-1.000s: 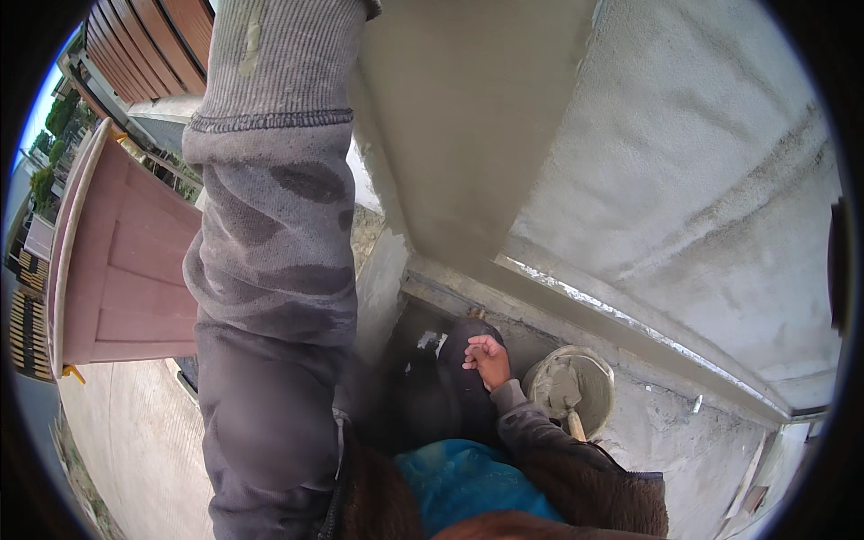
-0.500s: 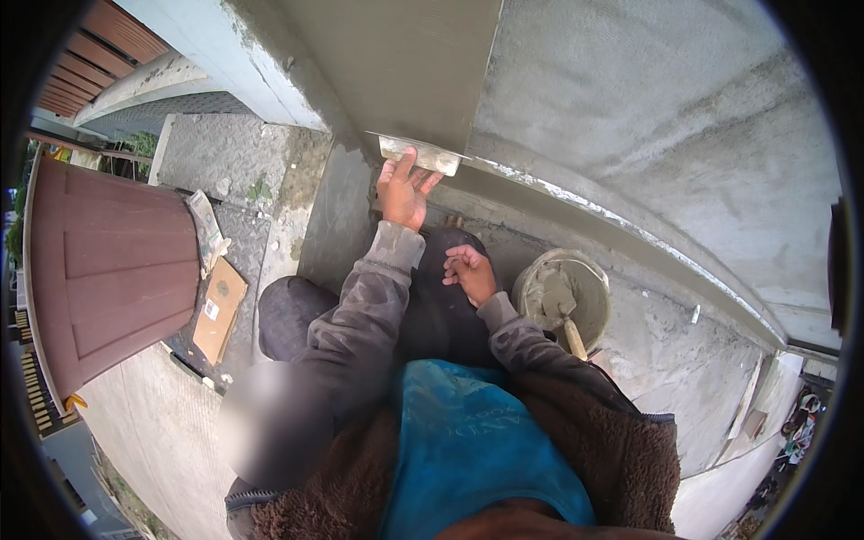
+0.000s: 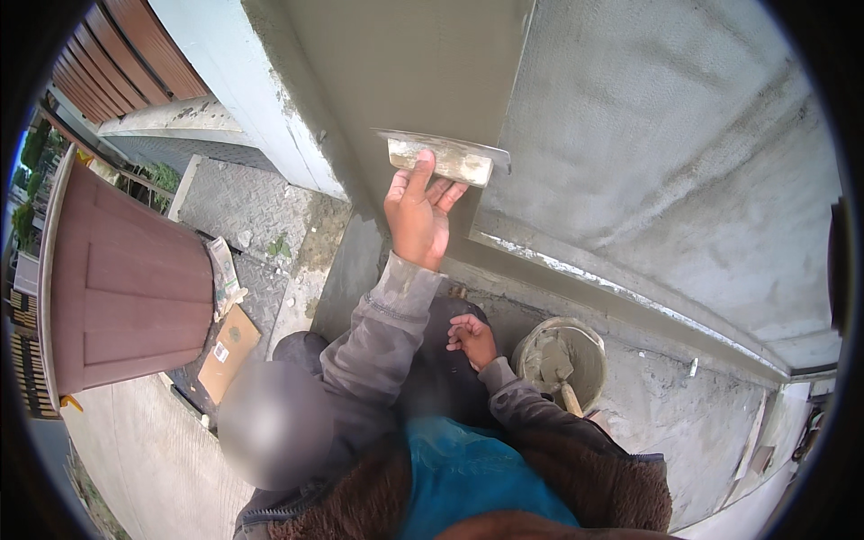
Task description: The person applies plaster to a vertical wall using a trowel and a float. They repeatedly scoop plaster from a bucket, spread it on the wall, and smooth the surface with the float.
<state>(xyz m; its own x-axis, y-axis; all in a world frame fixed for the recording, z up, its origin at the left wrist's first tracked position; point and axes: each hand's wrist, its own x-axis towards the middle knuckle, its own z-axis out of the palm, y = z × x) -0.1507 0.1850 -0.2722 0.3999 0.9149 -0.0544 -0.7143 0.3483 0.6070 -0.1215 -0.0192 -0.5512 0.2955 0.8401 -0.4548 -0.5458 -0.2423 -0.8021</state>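
My left hand (image 3: 419, 220) is raised against the wall. It grips a plastering trowel (image 3: 443, 162) by its pale, mortar-smeared handle, thumb on the near side and fingers underneath. The thin blade lies along the smooth wet plaster strip (image 3: 409, 67), its right end overlapping the lighter rough wall panel (image 3: 630, 117). My right hand (image 3: 473, 340) rests by my knee, holding nothing, its fingers loosely bent and apart. To its right stands a round bucket (image 3: 596, 360) of grey mortar. A pointing trowel (image 3: 571, 398) leans in it, blade in the mortar and wooden handle over the rim.
A ledge (image 3: 621, 288) with a chipped white edge runs along the wall's foot to the right. On the left are a large brown planter (image 3: 144, 279), a flattened cardboard piece (image 3: 227, 354) and a bag (image 3: 225, 270). A white-painted column (image 3: 243, 90) borders the plaster.
My left hand has carried the trowel up the wall and slightly right. My right hand stays near my knee. The whole view has shifted a little.
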